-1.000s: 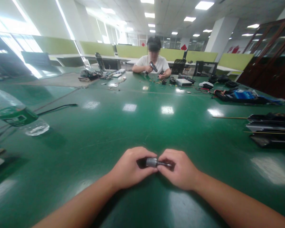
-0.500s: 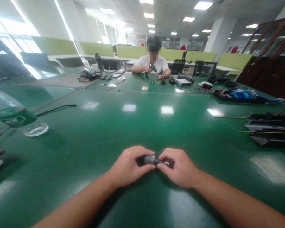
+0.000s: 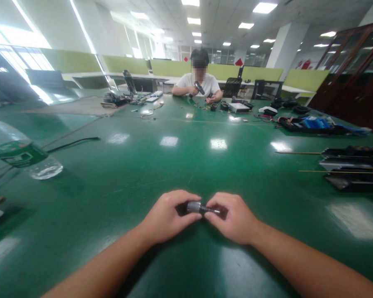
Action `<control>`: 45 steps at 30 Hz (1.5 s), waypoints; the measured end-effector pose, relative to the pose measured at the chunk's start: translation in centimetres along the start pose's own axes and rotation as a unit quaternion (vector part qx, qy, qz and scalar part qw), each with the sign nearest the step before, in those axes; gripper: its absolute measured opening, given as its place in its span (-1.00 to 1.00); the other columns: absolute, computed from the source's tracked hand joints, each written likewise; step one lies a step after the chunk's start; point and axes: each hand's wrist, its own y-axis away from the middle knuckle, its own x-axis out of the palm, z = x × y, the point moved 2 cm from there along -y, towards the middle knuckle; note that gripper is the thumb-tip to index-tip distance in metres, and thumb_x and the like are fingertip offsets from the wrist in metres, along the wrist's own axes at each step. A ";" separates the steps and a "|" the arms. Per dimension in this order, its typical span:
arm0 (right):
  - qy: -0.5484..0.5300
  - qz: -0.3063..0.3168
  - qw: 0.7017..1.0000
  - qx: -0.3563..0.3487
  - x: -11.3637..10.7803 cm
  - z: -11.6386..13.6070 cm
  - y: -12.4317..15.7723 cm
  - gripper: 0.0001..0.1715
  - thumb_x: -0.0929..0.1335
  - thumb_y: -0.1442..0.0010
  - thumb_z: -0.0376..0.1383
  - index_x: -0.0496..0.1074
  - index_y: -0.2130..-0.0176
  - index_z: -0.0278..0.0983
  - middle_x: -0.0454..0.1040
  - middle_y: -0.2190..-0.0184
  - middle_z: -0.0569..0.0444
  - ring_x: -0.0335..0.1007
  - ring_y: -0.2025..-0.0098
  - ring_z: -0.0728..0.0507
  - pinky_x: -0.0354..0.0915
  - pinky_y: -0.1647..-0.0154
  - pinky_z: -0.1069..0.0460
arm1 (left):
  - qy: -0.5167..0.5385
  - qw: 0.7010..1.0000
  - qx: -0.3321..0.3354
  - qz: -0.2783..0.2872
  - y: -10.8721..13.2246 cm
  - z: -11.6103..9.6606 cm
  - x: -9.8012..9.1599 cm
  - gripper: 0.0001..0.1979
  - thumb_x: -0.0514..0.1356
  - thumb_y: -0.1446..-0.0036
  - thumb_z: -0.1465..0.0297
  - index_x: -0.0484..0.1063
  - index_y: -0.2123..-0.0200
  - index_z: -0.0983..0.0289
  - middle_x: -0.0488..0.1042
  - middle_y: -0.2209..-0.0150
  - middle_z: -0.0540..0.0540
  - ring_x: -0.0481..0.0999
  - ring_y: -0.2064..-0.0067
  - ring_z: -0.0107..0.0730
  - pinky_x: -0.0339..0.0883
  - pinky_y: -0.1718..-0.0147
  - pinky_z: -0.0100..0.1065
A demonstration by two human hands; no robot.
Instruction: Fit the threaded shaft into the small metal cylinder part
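Note:
Between my hands lies a small grey metal cylinder with a thin, ridged shaft [image 3: 194, 207], its shaft pointing right. My left hand [image 3: 169, 215] is closed on the thick cylinder end, with the thumb below and the fingers above. At the other end, my right hand [image 3: 233, 217] pinches the shaft near where it joins the cylinder, and the shiny tip shows between thumb and fingers. Both hands are low over the green tabletop [image 3: 186, 165]. The fingers cover part of the piece, so its exact kind cannot be told.
At the left stands a clear plastic bottle [image 3: 27, 153] with a green label, a black cable [image 3: 77, 142] beside it. Dark metal channel pieces [image 3: 354, 169] lie at the right. Across the table, a person [image 3: 197, 80] holds a dark tool among scattered parts and a blue-filled tray [image 3: 320, 123].
Both hands keep the same grip on the metal piece. The whole view has shifted very slightly.

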 end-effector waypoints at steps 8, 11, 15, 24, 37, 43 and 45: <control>-0.002 -0.023 1.000 0.012 -0.2 0.2 0.0 -0.92 0.43 -0.16 -0.32 0.49 0.38 -0.27 0.44 0.48 0.12 0.33 0.45 -0.05 0.18 0.41 0.05 | 0.005 1.000 -0.006 -0.003 0.0 0.1 0.0 -0.73 0.32 -0.15 0.25 0.54 0.09 0.18 0.61 0.16 0.05 0.58 0.16 -0.32 0.42 0.07 -0.31; 0.001 -0.027 1.000 0.015 -0.2 0.1 0.0 -0.92 0.44 -0.15 -0.31 0.49 0.38 -0.27 0.45 0.49 0.12 0.33 0.46 -0.05 0.18 0.41 0.06 | 0.005 1.000 -0.009 -0.005 0.0 0.2 -0.1 -0.72 0.32 -0.14 0.24 0.54 0.08 0.18 0.60 0.16 0.05 0.58 0.15 -0.32 0.42 0.07 -0.32; 0.008 -0.035 0.999 0.021 -0.2 0.0 0.0 -0.93 0.44 -0.14 -0.31 0.48 0.38 -0.26 0.45 0.50 0.13 0.33 0.47 -0.05 0.17 0.42 0.06 | 0.010 1.000 -0.007 -0.009 0.0 0.2 -0.2 -0.72 0.31 -0.16 0.23 0.54 0.08 0.20 0.61 0.17 0.07 0.58 0.17 -0.31 0.43 0.09 -0.31; 0.008 -0.037 0.999 0.029 -0.3 0.2 0.0 -0.93 0.42 -0.15 -0.31 0.48 0.38 -0.26 0.43 0.51 0.13 0.32 0.47 -0.05 0.17 0.43 0.05 | 0.000 0.999 -0.014 -0.034 0.0 0.7 -0.4 -0.71 0.32 -0.15 0.22 0.55 0.07 0.17 0.61 0.12 0.04 0.58 0.11 -0.30 0.42 0.06 -0.33; -0.013 -0.047 0.997 0.052 -0.5 0.3 0.2 -0.88 0.40 -0.18 -0.28 0.45 0.39 -0.27 0.42 0.51 0.14 0.31 0.47 -0.04 0.16 0.43 0.07 | 0.008 0.998 -0.023 -0.051 0.1 0.9 -0.7 -0.72 0.31 -0.15 0.24 0.54 0.07 0.15 0.60 0.12 0.03 0.57 0.11 -0.30 0.39 0.04 -0.32; -0.062 -0.056 0.994 0.073 -0.5 0.1 0.2 -0.74 0.33 -0.28 -0.19 0.36 0.41 -0.27 0.31 0.55 0.18 0.21 0.50 -0.01 0.08 0.47 0.09 | 0.095 0.983 -0.066 -0.143 0.0 1.2 -1.5 -0.71 0.36 -0.08 0.23 0.56 0.13 0.19 0.59 0.18 0.06 0.55 0.18 -0.31 0.37 0.10 -0.35; -0.067 -0.033 0.996 0.057 -0.5 0.2 0.2 -0.70 0.30 -0.32 -0.18 0.34 0.42 -0.27 0.30 0.54 0.18 0.20 0.49 -0.01 0.07 0.44 0.09 | 0.166 0.961 -0.098 -0.200 -0.3 1.7 -1.8 -0.69 0.38 -0.05 0.23 0.55 0.14 0.23 0.57 0.22 0.07 0.53 0.25 -0.37 0.37 0.20 -0.40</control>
